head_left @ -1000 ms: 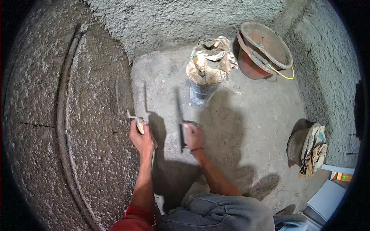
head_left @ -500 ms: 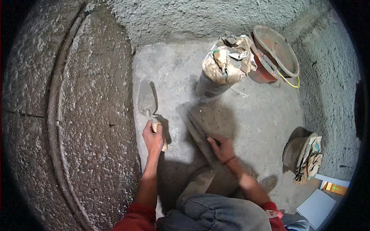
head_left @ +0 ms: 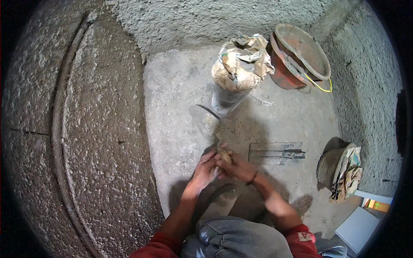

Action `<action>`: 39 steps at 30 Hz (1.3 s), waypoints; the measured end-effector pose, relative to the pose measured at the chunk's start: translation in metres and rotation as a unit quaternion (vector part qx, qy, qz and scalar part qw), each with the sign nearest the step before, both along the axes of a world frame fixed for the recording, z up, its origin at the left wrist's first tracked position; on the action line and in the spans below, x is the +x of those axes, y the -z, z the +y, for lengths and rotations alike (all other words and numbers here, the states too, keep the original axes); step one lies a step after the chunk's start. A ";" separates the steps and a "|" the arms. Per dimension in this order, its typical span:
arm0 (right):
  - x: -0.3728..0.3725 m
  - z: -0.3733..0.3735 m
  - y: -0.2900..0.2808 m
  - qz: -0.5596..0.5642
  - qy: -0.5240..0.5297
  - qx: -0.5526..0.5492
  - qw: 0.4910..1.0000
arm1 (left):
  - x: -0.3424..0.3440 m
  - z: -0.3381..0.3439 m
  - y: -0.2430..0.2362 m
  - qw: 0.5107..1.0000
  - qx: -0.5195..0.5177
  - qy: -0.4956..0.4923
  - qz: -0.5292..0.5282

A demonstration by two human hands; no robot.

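Observation:
A pointing-type trowel (head_left: 203,120) with a broad rounded metal blade is held low over the floor in front of me, its blade pointing away and slightly blurred. Both hands meet at its pale, worn handle. My right hand (head_left: 236,167) is closed round the handle, while the fingers of my left hand (head_left: 204,171) press against it from the left; some fingertips hide one another. To the right of my hands a flat rectangular plastering trowel (head_left: 275,151) lies on the floor, its dark handle upward.
An open paper sack (head_left: 241,71) stands beyond my hands. Stacked round tubs (head_left: 297,60) with a yellow cord lean at the far right. Near the right wall sit a bucket with crumpled paper (head_left: 344,172) and a white board (head_left: 357,230). Rough plaster wall (head_left: 103,129) borders the left.
My right hand has set the flat plastering trowel on the floor and moved to the other trowel. My left hand has carried that trowel rightward, and both hands now meet at its handle.

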State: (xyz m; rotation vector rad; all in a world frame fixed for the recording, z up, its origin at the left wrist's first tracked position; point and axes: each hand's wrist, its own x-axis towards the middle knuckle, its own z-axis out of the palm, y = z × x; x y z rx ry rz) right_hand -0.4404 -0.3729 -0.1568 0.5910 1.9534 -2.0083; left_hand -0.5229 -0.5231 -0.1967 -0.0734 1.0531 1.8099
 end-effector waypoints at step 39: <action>-0.044 0.010 0.018 -0.103 -0.022 0.426 0.899 | -0.096 -0.023 0.025 0.483 -0.602 -0.005 0.636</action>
